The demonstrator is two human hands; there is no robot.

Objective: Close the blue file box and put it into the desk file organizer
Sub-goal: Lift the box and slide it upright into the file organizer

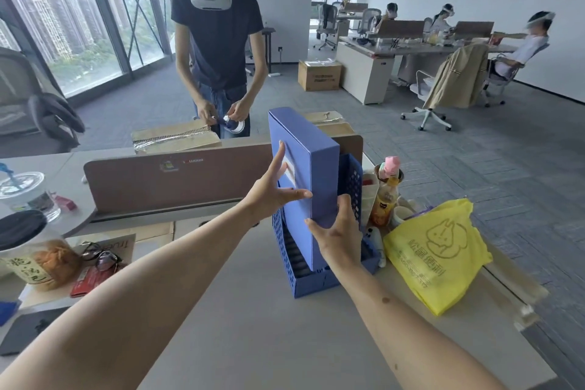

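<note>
Two bare forearms reach out from the bottom of the view over a pale desk (253, 326). The right hand (340, 236) sits low against the near narrow edge of the blue file box (311, 168), its fingers spread and bent around that edge with the fingertips (344, 199) on the box's right face. The left hand (273, 190) is higher, on the box's left face, fingers splayed wide and the thumb lying across the near edge, so the box is pinched loosely between two open, flat-fingered hands rather than clenched. The box is closed and stands upright on its narrow end, its lower part down inside the blue perforated file organizer (297, 269), which stands on the desk; whether the box's bottom edge rests on the organizer's floor cannot be told. Just right of the organizer lies a crumpled yellow plastic bag (440, 253), and between them stand a bottle (384, 199) with a pink top and a white cup (400, 215). On the left side of the desk are a clear jar (34, 256) with a black lid, a pair of glasses (103, 255) lying on a red packet, and a lidded plastic drink cup (28, 193). Behind the organizer runs a brown desk divider (177, 180). Past it a person (218, 41) in a dark shirt stands with both hands over cardboard boxes. Farther off, several seated people work at desks near a white wall, and tall windows fill the left.
</note>
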